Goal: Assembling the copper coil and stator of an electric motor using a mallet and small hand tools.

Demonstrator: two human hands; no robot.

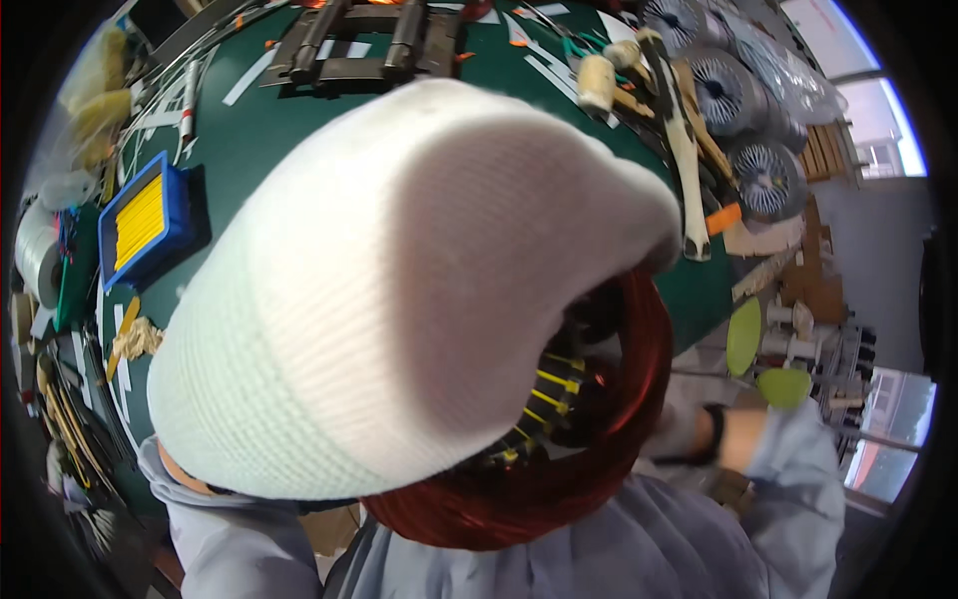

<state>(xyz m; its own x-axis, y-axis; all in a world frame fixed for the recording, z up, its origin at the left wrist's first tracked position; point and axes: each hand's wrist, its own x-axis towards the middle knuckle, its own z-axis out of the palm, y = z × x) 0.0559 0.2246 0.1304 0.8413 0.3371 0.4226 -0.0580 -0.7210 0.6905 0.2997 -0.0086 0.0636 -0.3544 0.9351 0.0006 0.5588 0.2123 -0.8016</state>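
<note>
My left hand (429, 270), in a white knitted glove, is very close and fills the middle of the view. Its fingers point right and bend out of sight, so their grip does not show. Below and behind it is a motor stator (639, 399), a thick ring of reddish-brown copper wire with yellow strips around its inner slots. The glove hides much of this ring, which is held in front of my grey clothes. My right hand (679, 429), blurred, is at the ring's right side below a dark wristband; its fingers are hidden behind the winding.
A green table (235, 130) bears a metal fixture (349, 45) at the back and a blue tray (180, 215) of yellow strips at left. Wooden-handled tools (682, 150) lie at right beside several slotted metal cores (766, 178). Green oval shapes (743, 337) stand lower right.
</note>
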